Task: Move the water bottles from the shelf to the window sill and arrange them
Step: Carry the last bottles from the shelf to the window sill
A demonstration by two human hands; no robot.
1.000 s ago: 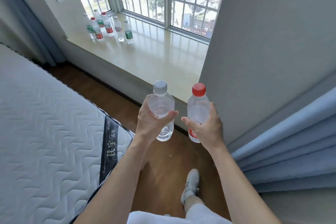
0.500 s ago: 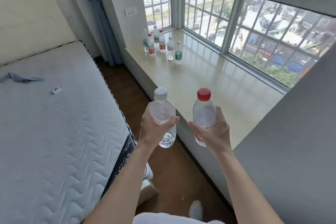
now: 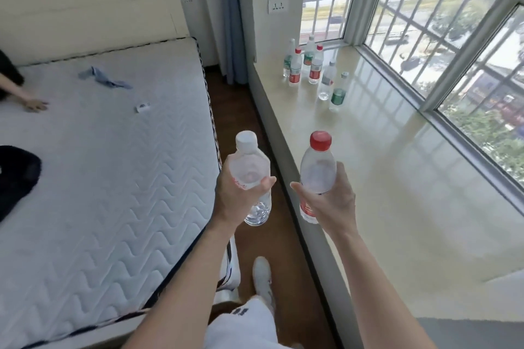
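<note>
Hands grip clear bottles: left hand (image 3: 236,202) white-capped bottle (image 3: 249,166), right hand (image 3: 333,205) red-capped bottle (image 3: 317,171).

One wide-angle camera on the person's head looks forward and steeply down along the strip of floor (image 3: 235,110), with the bed (image 3: 113,178) at left and the window sill (image 3: 397,193) at right. Close to the lens at mid-frame, the left hand (image 3: 235,201) grips a white-capped bottle (image 3: 249,170) and the right hand (image 3: 331,204) a red-capped bottle (image 3: 317,170); the sill's far end lies well off.
</note>
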